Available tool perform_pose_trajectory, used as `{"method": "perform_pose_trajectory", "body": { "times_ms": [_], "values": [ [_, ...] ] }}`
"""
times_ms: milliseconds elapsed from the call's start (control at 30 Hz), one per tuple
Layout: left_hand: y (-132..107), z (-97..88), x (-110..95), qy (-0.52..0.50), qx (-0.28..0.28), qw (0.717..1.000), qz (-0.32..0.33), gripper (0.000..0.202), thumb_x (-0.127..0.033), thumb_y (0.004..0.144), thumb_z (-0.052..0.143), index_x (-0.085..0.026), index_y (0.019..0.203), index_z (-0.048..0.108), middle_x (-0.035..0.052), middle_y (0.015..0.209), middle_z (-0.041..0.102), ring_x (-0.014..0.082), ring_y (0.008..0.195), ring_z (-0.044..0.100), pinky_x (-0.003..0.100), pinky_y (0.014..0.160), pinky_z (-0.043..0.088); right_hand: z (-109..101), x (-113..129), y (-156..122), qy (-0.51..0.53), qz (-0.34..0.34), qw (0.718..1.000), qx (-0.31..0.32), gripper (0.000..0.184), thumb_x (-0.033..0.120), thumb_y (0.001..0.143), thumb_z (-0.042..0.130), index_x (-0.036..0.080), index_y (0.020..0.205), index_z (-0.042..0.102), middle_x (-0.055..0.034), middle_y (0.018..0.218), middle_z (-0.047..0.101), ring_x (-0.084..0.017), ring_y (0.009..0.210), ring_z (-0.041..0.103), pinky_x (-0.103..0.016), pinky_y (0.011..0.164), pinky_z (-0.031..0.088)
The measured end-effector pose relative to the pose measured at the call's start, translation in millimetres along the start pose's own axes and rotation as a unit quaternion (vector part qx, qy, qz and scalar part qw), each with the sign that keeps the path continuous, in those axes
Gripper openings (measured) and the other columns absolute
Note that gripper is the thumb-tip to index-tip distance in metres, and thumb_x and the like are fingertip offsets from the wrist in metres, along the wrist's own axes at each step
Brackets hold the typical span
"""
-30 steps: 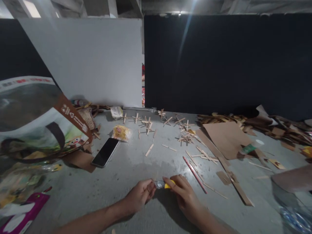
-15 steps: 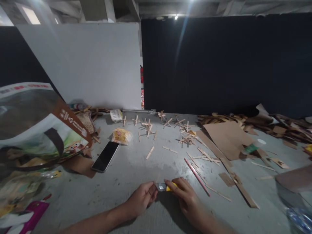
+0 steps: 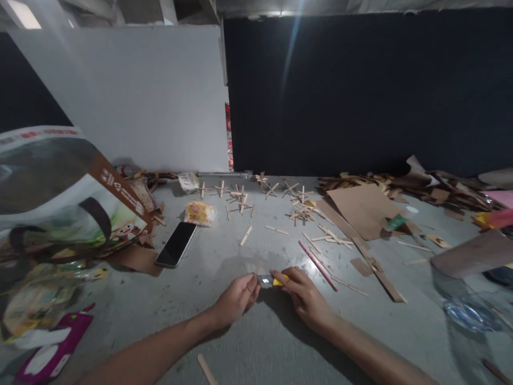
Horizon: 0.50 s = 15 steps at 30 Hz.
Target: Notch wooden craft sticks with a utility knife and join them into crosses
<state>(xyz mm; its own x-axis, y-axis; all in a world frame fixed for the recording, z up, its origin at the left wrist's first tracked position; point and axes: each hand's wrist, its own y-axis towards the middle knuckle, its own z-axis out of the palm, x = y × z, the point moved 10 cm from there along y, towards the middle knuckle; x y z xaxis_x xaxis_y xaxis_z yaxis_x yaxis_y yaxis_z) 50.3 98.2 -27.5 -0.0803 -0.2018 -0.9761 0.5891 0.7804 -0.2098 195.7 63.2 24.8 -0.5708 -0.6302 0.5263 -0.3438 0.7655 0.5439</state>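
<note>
My right hand [image 3: 304, 297] is closed around a yellow and grey utility knife [image 3: 266, 280], which points left. My left hand [image 3: 239, 298] is closed in a pinch at the knife's tip. A thin pale wooden stick [image 3: 258, 267] rises faintly from its fingertips; most of it is hidden by the fingers. Beyond my hands lie loose craft sticks, one wooden stick [image 3: 246, 236] to the left and another wooden stick [image 3: 276, 230] to the right. Farther back are several crossed sticks [image 3: 242, 199]. Close to me, a single craft stick [image 3: 206, 369] shows at the bottom edge.
On the left are a phone [image 3: 177, 244], a wrapped snack [image 3: 199, 213], a large printed bag [image 3: 116, 198] and a magenta packet [image 3: 74, 337]. Right of my hands lie a red pencil [image 3: 318, 266], brown cardboard [image 3: 363, 211] and a clear plastic item [image 3: 471, 313]. Wood scraps line the back.
The view has tilted down and shifted, so the table things appear higher and a craft stick shows at the bottom. Both hands keep their hold, with the knife still between them.
</note>
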Motion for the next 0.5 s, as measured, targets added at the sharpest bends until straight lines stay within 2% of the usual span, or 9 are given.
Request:
{"method": "perform_pose_trajectory", "body": {
  "times_ms": [267,500],
  "values": [
    [5.5,1.8,-1.7,0.004,0.010,0.999,0.042,0.069,-0.092,0.089,0.050,-0.024,0.078,0.044,-0.0123,0.057,0.029,0.0082,0.049,0.020,0.025,0.048,0.016,-2.5,0.6,1.0,-0.012,0.003,1.000,0.005,0.056,0.007,0.107,0.045,0.031,0.156,0.062,-0.0118,0.109,0.073,-0.025,0.098,0.070,-0.039,0.085,0.062],
    [3.9,4.7,-8.0,0.012,0.021,0.998,0.055,0.067,-0.089,0.092,0.049,-0.024,0.080,0.045,-0.0123,0.057,0.030,0.0083,0.048,0.021,0.026,0.049,0.017,-4.3,-1.7,-0.4,0.009,-0.001,1.000,0.003,0.056,0.006,0.107,0.045,0.031,0.153,0.065,-0.0115,0.108,0.072,-0.024,0.097,0.071,-0.038,0.086,0.063]
  ]
}}
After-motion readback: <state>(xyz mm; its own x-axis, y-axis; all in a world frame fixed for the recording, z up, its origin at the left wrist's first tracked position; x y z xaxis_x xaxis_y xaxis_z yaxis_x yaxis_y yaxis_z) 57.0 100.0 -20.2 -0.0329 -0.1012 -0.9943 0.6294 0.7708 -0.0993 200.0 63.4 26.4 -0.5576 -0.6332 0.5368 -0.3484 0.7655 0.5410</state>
